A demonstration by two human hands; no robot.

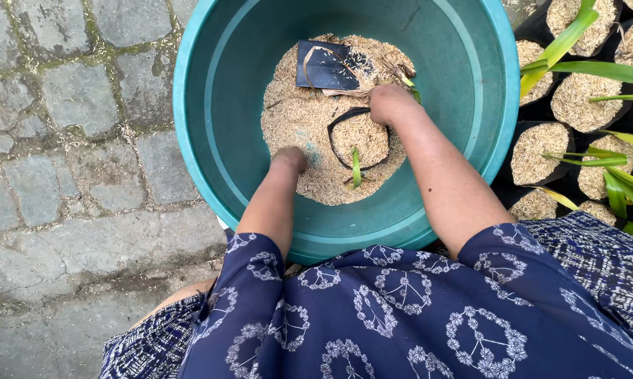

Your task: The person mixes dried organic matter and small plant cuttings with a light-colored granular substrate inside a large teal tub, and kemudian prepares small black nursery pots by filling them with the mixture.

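A large teal tub (211, 126) holds a heap of pale rice husks (295, 119). My left hand (290, 160) is dug into the husks at the heap's left, fingers buried. My right hand (390, 104) is pressed into the husks at the upper right, next to a black grow bag (360, 138) filled with husks that has a green seedling leaf (356, 167) at its near rim. A flat empty black bag (325, 66) lies on the heap behind it.
Several black grow bags (534, 154) filled with husks and green seedlings stand packed at the right of the tub. Grey cobblestones (71, 140) strewn with husks lie to the left. My blue patterned clothing fills the bottom.
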